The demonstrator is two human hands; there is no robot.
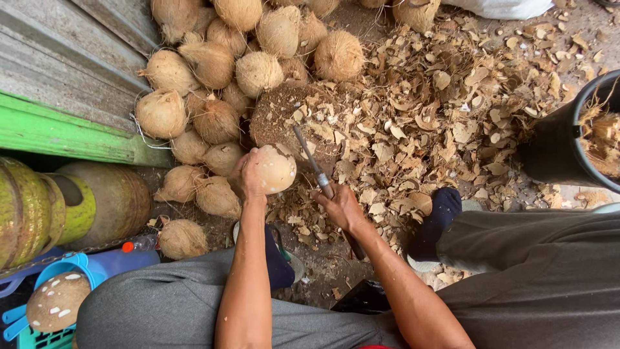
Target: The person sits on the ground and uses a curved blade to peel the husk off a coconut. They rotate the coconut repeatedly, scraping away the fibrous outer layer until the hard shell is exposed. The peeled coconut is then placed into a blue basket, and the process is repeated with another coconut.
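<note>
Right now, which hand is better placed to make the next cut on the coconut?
The right hand. It already grips the knife, whose blade points up beside the coconut. The left hand is wrapped around the coconut, steadying it over the stump, so it is probably not free.

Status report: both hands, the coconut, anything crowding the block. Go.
Left hand gripping peeled coconut at chopping block edge. Right hand gripping blade, tip over block. Unpeeled coconut pile against the block, shell chips littering ground.
</note>
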